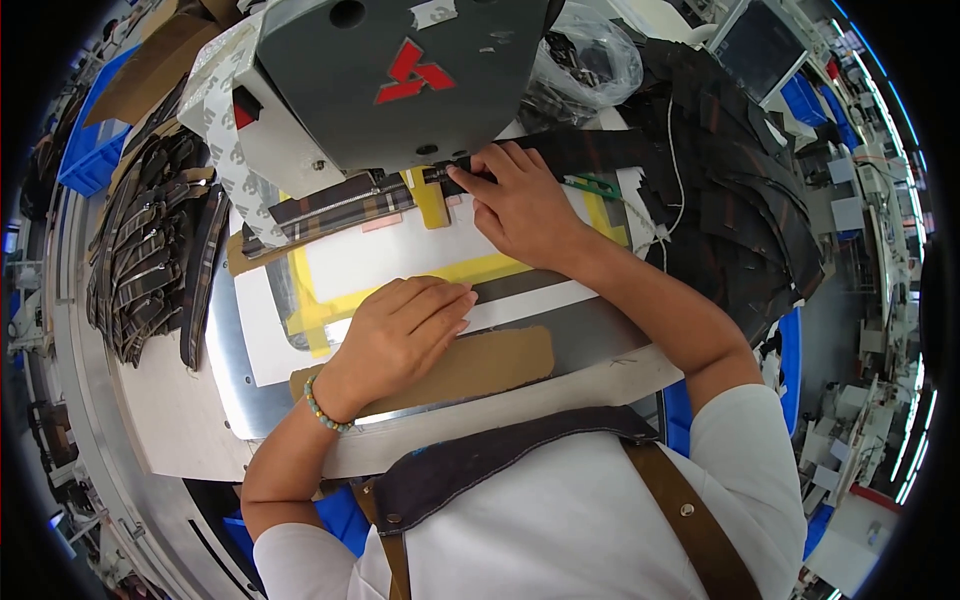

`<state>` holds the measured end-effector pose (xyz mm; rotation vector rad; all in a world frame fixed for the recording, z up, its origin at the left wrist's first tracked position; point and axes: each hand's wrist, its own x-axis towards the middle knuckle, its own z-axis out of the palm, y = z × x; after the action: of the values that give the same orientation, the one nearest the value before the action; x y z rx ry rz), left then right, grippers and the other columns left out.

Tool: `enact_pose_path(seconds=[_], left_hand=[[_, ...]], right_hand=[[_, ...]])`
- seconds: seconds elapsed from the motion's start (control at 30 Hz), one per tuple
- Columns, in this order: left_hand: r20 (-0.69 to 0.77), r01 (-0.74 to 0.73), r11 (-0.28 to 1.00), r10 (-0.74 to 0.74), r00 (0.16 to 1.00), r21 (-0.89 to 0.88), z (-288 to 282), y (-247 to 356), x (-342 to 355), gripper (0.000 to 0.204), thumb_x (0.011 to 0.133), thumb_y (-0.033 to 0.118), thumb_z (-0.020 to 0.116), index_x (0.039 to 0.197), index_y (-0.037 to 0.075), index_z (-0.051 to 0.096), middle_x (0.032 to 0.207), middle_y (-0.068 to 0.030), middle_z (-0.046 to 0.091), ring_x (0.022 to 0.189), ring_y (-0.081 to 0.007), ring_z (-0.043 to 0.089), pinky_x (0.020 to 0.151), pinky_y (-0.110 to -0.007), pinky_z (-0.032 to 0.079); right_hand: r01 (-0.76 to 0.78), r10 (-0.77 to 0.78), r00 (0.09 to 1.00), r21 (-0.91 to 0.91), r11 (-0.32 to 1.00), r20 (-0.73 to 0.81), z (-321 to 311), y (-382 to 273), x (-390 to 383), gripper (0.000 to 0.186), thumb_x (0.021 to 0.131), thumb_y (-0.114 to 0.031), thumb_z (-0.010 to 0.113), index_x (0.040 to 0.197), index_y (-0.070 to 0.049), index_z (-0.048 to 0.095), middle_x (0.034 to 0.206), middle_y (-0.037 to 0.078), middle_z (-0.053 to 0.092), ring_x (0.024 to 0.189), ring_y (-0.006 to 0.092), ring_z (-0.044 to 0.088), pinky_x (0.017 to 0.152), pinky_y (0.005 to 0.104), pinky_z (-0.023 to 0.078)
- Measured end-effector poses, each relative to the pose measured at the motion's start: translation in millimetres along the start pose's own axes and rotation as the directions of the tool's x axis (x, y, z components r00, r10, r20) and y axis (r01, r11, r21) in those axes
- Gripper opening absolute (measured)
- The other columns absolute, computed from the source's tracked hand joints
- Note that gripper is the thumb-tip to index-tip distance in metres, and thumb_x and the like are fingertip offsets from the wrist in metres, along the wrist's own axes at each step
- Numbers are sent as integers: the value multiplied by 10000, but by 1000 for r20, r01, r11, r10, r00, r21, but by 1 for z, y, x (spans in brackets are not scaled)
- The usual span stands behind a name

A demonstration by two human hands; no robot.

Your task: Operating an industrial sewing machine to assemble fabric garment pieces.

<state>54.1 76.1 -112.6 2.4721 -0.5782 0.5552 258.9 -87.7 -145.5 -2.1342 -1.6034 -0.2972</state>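
Observation:
My right hand (525,205) rests at the sewing machine head (410,90), its fingers spread and fingertips touching a dark plaid fabric strip (345,205) with a zipper along it. The strip lies across a white template sheet (375,260) edged with yellow tape. A yellow tape tab (431,203) stands just left of that hand's fingertips. Nearer to me, my left hand (400,335) lies above the template's front edge and a brown cardboard piece (500,365). Its fingers are stretched side by side, and nothing shows in them. The left thumb is hidden. Green-handled thread snippers (594,186) lie right of my right hand.
Bundled plaid strips with zippers (150,250) are piled at the left. Dark fabric panels (740,190) heap up at the right, crossed by a white cord (683,180). A clear plastic bag (590,60) and a monitor (758,50) stand behind. Blue crates (92,160) stand at far left.

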Motion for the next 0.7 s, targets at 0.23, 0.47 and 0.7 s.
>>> enact_pose_path(seconds=[0.23,0.47,0.7], left_hand=[[-12,-55,997,55,998,45,7,-3,-1,323,823,71,826,1131,3,758,1130,-107,745,992,-263,718,811,-370,604],[-8,-56,998,57,998,42,9,-4,-2,303,825,67,823,1114,0,760,1122,-107,743,979,-259,715,814,-367,602],[-5,-62,997,62,998,44,7,-3,-2,301,815,60,824,1102,-4,757,1127,-111,745,981,-261,718,824,-365,606]], right_hand=[[1,-1,1000,11,1000,6,-2,-2,0,432,880,-89,675,1308,-40,710,1182,100,537,1112,279,553,948,432,442],[-7,7,1000,35,999,22,-4,-3,0,428,878,-83,672,1301,-33,712,1175,105,537,1102,282,555,932,433,447],[-5,5,1000,24,1000,14,-4,-4,1,428,874,-69,667,1298,-39,715,1163,104,539,1076,283,557,924,431,453]])
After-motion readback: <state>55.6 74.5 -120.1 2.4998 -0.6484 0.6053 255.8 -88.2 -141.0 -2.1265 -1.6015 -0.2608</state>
